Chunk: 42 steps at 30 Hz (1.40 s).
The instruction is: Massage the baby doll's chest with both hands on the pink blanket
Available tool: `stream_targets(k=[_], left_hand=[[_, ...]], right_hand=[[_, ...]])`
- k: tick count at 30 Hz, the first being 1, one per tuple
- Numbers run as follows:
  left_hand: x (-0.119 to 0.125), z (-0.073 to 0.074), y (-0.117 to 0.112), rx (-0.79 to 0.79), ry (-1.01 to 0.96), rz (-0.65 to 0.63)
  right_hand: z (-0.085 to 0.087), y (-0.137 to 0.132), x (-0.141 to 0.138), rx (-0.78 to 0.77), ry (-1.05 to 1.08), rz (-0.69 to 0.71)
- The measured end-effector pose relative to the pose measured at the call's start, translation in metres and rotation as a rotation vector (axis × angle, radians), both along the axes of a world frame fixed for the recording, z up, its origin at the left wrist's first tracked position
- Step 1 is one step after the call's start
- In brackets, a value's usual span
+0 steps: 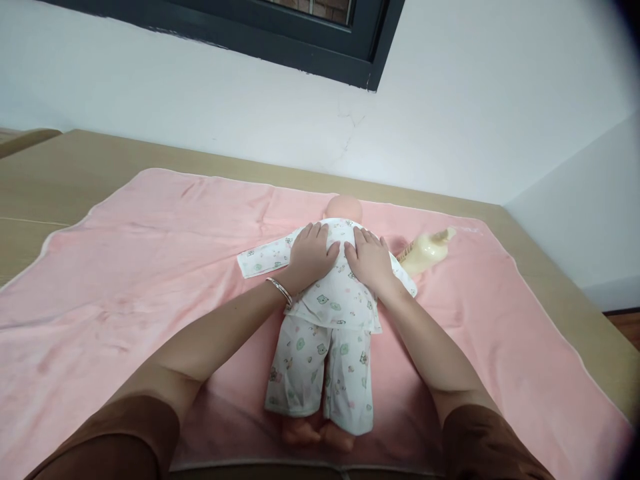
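A baby doll [333,303] in white patterned pyjamas lies stretched out on a pink blanket [175,267]. Its bald head points away from me and its bare feet point toward me; no face shows. My left hand [313,253] rests flat on the left side of the doll's upper body, fingers extended and thumb inward. On the right side, my right hand [369,259] lies flat in the same way, its thumb close to the other. Just beyond my right hand, a cream-coloured pump bottle [427,250] lies on its side, partly behind the doll's sleeve.
The blanket covers much of a wooden table [110,157], which stands against a white wall [430,133]. A dark window frame [320,57] is set in the wall above. At the far left is a curved wooden edge [33,139].
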<state>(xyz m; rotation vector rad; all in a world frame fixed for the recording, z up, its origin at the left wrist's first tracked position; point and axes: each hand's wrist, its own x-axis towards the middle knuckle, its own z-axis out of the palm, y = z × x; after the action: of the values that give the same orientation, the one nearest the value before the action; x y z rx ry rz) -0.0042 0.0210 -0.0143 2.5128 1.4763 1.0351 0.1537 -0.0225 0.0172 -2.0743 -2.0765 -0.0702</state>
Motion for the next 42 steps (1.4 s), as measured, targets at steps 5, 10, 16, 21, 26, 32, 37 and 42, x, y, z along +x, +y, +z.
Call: stream_targets(k=[5,10,16,21,26,32,37,42], left_hand=[[0.0,0.003,-0.002,0.009,0.041,0.011],[-0.001,0.005,-0.003,0.014,0.047,0.02],[0.0,0.004,-0.003,0.005,0.041,0.029],[0.0,0.003,-0.004,-0.028,0.046,0.043],[0.0,0.003,-0.006,-0.046,0.055,0.045],[0.0,0.002,0.003,-0.06,0.027,-0.014],[-0.001,0.007,0.004,-0.014,0.065,-0.072],[0.0,0.012,-0.009,0.138,0.152,-0.109]], right_hand=[[0.002,-0.002,-0.002,0.001,-0.002,-0.007],[0.005,-0.006,-0.007,0.011,-0.022,-0.058],[0.005,-0.006,-0.009,0.016,-0.048,-0.075],[0.005,-0.009,-0.011,0.013,-0.068,-0.095],[0.007,-0.014,-0.015,0.025,-0.094,-0.136],[0.005,-0.009,-0.01,0.014,-0.085,-0.093],[0.006,0.0,-0.001,-0.033,-0.067,0.005],[0.009,-0.003,-0.003,-0.034,-0.085,0.029]])
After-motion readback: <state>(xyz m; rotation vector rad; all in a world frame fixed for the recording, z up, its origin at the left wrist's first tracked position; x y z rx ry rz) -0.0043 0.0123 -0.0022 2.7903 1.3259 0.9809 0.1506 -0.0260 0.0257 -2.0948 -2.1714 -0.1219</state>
